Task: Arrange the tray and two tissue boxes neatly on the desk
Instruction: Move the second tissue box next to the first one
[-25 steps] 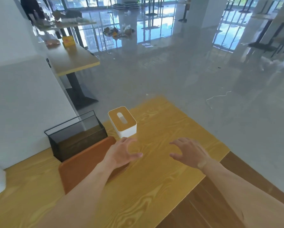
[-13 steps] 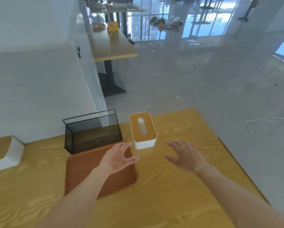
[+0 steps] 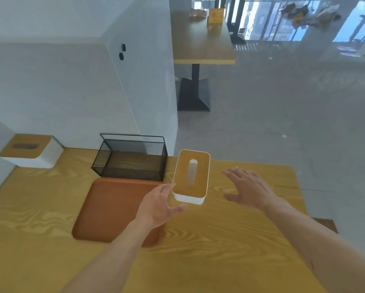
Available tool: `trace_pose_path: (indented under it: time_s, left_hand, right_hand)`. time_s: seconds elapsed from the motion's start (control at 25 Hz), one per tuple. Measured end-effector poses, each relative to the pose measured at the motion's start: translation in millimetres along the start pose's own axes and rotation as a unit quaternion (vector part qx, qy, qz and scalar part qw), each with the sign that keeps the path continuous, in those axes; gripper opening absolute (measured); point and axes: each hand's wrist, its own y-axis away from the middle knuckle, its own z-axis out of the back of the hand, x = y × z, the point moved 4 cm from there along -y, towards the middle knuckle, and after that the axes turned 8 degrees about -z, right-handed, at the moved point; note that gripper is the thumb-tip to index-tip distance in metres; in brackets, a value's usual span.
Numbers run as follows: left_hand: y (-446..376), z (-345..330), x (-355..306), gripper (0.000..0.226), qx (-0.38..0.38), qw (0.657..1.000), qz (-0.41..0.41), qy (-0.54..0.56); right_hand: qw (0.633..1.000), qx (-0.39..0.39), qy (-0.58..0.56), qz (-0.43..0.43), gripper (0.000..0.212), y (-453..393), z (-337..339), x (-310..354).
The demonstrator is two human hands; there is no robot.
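Note:
A white tissue box with a wooden lid (image 3: 191,176) stands on the yellow wooden desk (image 3: 230,240), just right of a brown tray (image 3: 114,208) that lies flat. My left hand (image 3: 159,205) hovers over the tray's right edge, fingers spread, fingertips at the box's near left corner. My right hand (image 3: 250,190) is open to the right of the box, a short gap away. A second tissue box (image 3: 30,150) of the same kind sits at the desk's far left against the wall.
A black wire mesh basket (image 3: 131,159) stands behind the tray against a white wall (image 3: 71,92). The desk's right edge drops to grey floor (image 3: 283,123). Another table (image 3: 200,41) stands further back.
The view has swung left, bringing the second tissue box into sight. Both hands have closed in on the middle tissue box, the left one now at its corner.

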Motion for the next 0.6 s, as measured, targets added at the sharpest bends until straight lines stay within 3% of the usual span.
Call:
trace_pose_path:
  time_s: [0.12, 0.36, 0.6]
  left_hand:
    - [-9.8, -11.0, -13.0, 0.099, -0.025, 0.999, 0.029, -0.004]
    - [-42.1, -33.9, -33.9, 0.135, -0.042, 0.986, 0.162, -0.015]
    - [-59.6, -64.8, -46.0, 0.136, -0.023, 0.975, 0.211, -0.068]
  right_hand:
    - [0.999, -0.003, 0.023, 0.043, 0.086, -34.6, 5.5, -0.7]
    - [0.989, 0.032, 0.086, 0.119, 0.125, -96.0, 2.6, 29.8]
    - [0.948, 0.088, 0.230, 0.202, 0.142, -132.9, -17.6, 48.8]
